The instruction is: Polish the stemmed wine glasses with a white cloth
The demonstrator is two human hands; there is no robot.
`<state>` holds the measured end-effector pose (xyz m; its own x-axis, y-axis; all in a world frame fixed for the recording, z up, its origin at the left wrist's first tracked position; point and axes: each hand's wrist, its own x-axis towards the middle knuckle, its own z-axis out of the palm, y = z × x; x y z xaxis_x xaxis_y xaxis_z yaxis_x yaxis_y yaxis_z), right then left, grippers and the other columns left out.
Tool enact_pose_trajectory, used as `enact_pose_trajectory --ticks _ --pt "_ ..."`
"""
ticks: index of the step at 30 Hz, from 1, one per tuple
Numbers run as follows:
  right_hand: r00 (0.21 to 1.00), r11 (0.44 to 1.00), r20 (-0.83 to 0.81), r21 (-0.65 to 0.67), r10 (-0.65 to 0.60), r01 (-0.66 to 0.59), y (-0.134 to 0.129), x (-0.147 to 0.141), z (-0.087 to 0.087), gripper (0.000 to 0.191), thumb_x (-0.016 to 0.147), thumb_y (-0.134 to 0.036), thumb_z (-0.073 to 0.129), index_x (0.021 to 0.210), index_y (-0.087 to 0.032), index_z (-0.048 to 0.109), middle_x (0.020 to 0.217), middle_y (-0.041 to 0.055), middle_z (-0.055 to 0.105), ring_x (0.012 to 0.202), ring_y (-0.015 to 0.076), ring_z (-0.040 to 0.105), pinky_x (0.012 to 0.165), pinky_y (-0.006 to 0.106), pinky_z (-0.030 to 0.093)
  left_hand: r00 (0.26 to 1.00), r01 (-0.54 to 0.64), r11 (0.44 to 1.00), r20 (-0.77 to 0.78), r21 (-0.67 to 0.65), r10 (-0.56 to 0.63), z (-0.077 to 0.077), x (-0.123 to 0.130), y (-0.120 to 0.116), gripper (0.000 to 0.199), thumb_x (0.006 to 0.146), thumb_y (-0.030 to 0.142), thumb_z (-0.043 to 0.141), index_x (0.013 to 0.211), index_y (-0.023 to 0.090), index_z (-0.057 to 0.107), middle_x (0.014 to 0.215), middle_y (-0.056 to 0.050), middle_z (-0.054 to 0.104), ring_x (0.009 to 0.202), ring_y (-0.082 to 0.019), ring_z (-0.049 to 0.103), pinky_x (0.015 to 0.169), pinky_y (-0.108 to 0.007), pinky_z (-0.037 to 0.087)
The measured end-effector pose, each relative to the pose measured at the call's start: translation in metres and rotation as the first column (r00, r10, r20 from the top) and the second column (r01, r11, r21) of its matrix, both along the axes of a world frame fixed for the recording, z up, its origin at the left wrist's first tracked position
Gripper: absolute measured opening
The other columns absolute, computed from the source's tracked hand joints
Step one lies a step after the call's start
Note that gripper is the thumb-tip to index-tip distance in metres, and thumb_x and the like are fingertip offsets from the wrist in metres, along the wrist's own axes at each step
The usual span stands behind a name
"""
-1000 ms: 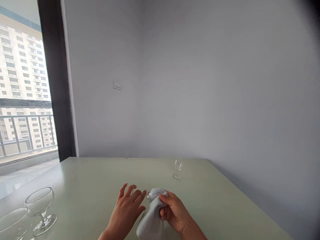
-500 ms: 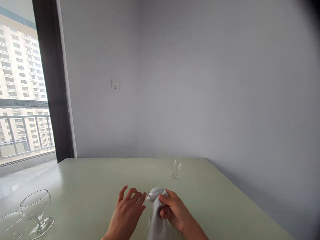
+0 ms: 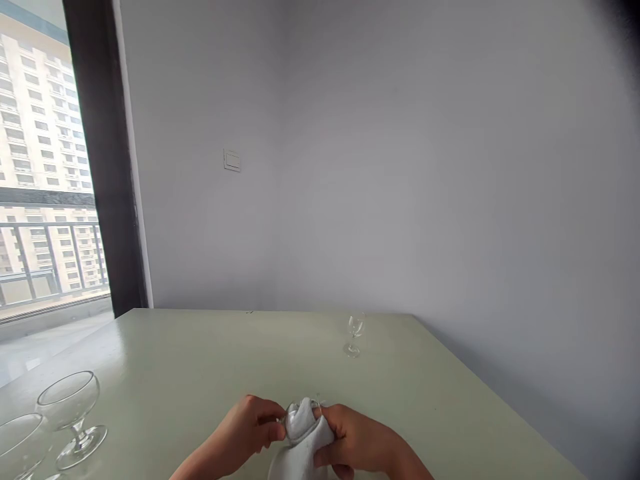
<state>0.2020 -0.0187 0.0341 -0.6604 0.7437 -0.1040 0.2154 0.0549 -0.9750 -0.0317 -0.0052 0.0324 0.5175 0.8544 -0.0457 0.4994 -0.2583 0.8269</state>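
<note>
Table (image 3: 200, 360), near edge cut off, beneath hands. Left hand (image 3: 254, 423), fingers bent, pinching held glass (image 3: 291, 413). Right hand (image 3: 357, 437), fingers curled round cloth (image 3: 300, 463), lower end cut off. Left of left hand: wide glass (image 3: 67, 403); nearer glass (image 3: 23, 443), cut off. Held glass: between hands, mostly hidden. Small glass (image 3: 355, 328): beyond right hand.

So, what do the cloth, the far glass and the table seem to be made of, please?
Cloth: probably soft fabric, matt and pale grey, because it bends into folds.
Far glass: likely real glass, smooth and shiny, being see-through with highlights; clear plastic is possible.
Table: pale green, slightly glossy, with soft reflections; painted board or coated glass, I cannot tell.
</note>
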Motion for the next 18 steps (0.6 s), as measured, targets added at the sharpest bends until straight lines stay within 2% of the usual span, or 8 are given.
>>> enact_pose_trajectory --ticks 2,7,9,11,13,15,16,18 --pt "0.999 0.998 0.021 0.054 0.03 -0.031 -0.002 0.005 0.006 0.018 0.067 -0.013 0.06 0.084 -0.018 0.066 0.055 -0.0072 0.052 0.04 0.0039 0.043 0.041 0.013 0.035 0.993 0.069 0.988 0.101 -0.136 -0.055 0.001 0.0 -0.001 0.034 0.077 0.048 0.051 0.063 0.017 0.056 0.051 0.006 0.041 0.048 -0.008 0.034 0.048 -0.021 0.028" --pt "1.0 0.994 -0.015 0.105 0.026 -0.024 0.0 0.023 0.019 0.015 0.069 -0.016 0.056 0.076 -0.017 0.068 0.065 -0.0028 0.059 0.048 0.0078 0.05 0.048 0.019 0.041 0.975 0.14 0.952 0.203 -0.271 -0.086 0.0 -0.009 0.002 0.045 0.065 0.06 0.061 0.068 0.015 0.06 0.048 0.006 0.045 0.044 -0.007 0.04 0.048 -0.022 0.035" --pt "0.994 0.988 -0.089 0.134 -0.067 0.078 0.008 0.031 0.019 0.014 0.071 -0.018 0.054 0.074 -0.016 0.068 0.061 -0.0023 0.058 0.048 0.0099 0.051 0.05 0.022 0.041 0.963 0.135 0.947 0.264 -0.293 -0.056 -0.004 -0.011 0.005 0.049 0.06 0.06 0.065 0.075 0.014 0.063 0.047 0.006 0.046 0.042 -0.007 0.04 0.048 -0.022 0.036" --pt "0.945 0.935 -0.195 0.192 -0.262 0.298 0.018 0.036 0.014 0.013 0.074 -0.021 0.054 0.075 -0.016 0.067 0.052 -0.0035 0.055 0.046 0.0112 0.049 0.051 0.024 0.04 0.917 0.072 0.949 0.394 -0.308 0.058 -0.009 -0.009 0.009 0.048 0.065 0.06 0.062 0.079 0.014 0.062 0.047 0.007 0.046 0.042 -0.005 0.039 0.051 -0.022 0.038" --pt "0.818 0.777 -0.283 0.268 -0.501 0.569 0.027 0.033 0.005 0.017 0.076 -0.022 0.053 0.082 -0.016 0.067 0.044 -0.0044 0.05 0.042 0.0126 0.046 0.05 0.026 0.039 0.801 -0.021 0.936 0.554 -0.352 0.226 -0.017 -0.002 0.013 0.046 0.072 0.06 0.055 0.082 0.015 0.061 0.049 0.008 0.045 0.043 -0.005 0.039 0.055 -0.022 0.04" --pt "0.687 0.548 -0.332 0.425 -0.646 0.721 0.031 0.021 -0.007 0.026 0.075 -0.018 0.051 0.095 -0.017 0.067 0.054 0.0009 0.06 0.05 0.0172 0.054 0.055 0.03 0.043 0.668 -0.071 0.905 0.654 -0.419 0.355 -0.028 0.009 0.017 0.048 0.073 0.062 0.052 0.082 0.015 0.06 0.05 0.008 0.044 0.043 -0.004 0.04 0.055 -0.022 0.04" --pt "0.673 0.446 -0.34 0.545 -0.657 0.71 0.031 0.012 -0.013 0.033 0.073 -0.016 0.051 0.102 -0.018 0.066 0.069 0.0055 0.066 0.061 0.0212 0.059 0.061 0.034 0.046 0.624 -0.074 0.892 0.677 -0.445 0.39 -0.034 0.015 0.019 0.05 0.07 0.064 0.054 0.081 0.015 0.06 0.049 0.008 0.043 0.042 -0.005 0.04 0.053 -0.022 0.039" --pt "0.767 0.314 -0.267 0.797 -0.584 0.516 0.026 -0.01 -0.025 0.05 0.068 -0.013 0.055 0.117 -0.023 0.06 0.102 0.01 0.067 0.087 0.0301 0.06 0.077 0.043 0.045 0.589 -0.059 0.879 0.694 -0.474 0.414 -0.046 0.026 0.02 0.053 0.064 0.067 0.057 0.073 0.015 0.058 0.046 0.008 0.042 0.038 -0.005 0.04 0.048 -0.023 0.036"
